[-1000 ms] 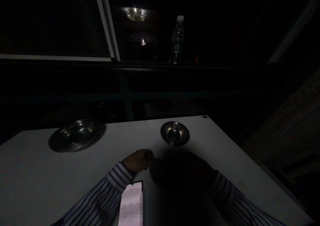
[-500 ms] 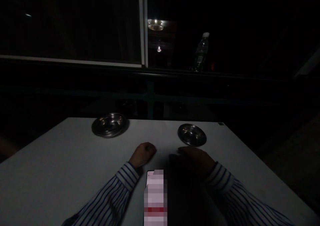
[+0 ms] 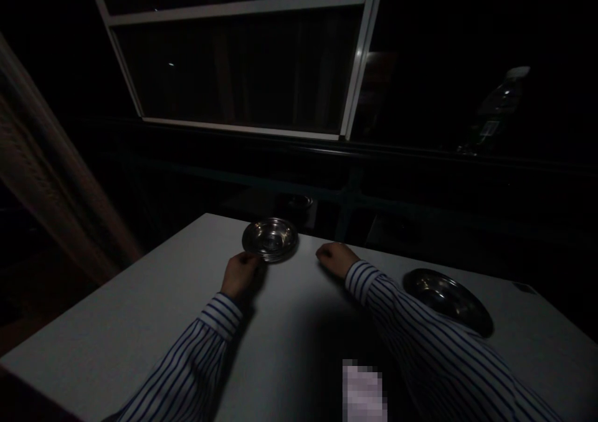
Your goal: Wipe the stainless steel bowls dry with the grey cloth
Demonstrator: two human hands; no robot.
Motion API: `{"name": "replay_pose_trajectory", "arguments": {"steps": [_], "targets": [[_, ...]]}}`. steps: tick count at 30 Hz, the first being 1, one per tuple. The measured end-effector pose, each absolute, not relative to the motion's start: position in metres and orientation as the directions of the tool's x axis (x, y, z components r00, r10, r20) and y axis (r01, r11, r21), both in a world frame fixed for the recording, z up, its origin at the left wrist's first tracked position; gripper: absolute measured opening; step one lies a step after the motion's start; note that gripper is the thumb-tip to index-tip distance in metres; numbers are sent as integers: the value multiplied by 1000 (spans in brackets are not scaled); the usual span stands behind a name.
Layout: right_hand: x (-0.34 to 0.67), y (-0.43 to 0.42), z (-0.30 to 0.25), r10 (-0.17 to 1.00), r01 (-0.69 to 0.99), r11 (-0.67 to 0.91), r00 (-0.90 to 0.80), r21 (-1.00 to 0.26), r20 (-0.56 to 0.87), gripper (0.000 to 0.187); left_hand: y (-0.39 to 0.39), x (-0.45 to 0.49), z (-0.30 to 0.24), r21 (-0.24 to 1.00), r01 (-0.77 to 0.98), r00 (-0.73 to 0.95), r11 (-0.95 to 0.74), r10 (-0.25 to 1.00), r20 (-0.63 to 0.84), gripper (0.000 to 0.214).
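Observation:
The scene is very dim. A small round steel plate sits near the far edge of the white table. My left hand is at its near left rim, fingers curled against the edge as if pinching it. Just right of that plate, my right hand rests on the table with its fingers curled in and nothing visible in them. Both arms wear blue-striped white sleeves. A second steel plate lies to the right, beside my right forearm.
A lit phone lies at the table's near edge between my arms. Beyond the table are a dark window with a white frame and a plastic bottle on the sill. A curtain hangs at left.
The view has swung left. Both hands slid forward across the table to the left plate; my left hand now touches its rim, and the right hand has closed into a loose fist.

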State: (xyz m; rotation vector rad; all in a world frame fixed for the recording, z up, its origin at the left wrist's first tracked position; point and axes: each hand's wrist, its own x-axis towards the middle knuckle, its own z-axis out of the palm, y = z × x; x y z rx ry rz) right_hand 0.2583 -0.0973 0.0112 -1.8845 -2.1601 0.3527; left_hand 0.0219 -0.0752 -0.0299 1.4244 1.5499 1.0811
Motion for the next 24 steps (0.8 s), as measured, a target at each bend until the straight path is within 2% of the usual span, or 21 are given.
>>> {"name": "replay_pose_trajectory", "arguments": {"steps": [6, 14, 19, 24], "targets": [[218, -36, 11, 992, 964, 122, -125, -238, 1, 29, -32, 0, -28, 861, 507, -197, 38, 978, 73, 31], [178, 8, 9, 998, 994, 31, -37, -107, -52, 28, -14, -8, -25, 763, 646, -138, 19, 986, 92, 34], [169, 17, 11, 994, 994, 2, -14, -113, -105, 30, -12, -7, -24, 763, 647, -108, 0, 990, 92, 33], [172, 17, 14, 994, 988, -11, -7, -154, -112, 32, -9, -4, -23, 819, 574, -116, 9, 991, 70, 31]]}}
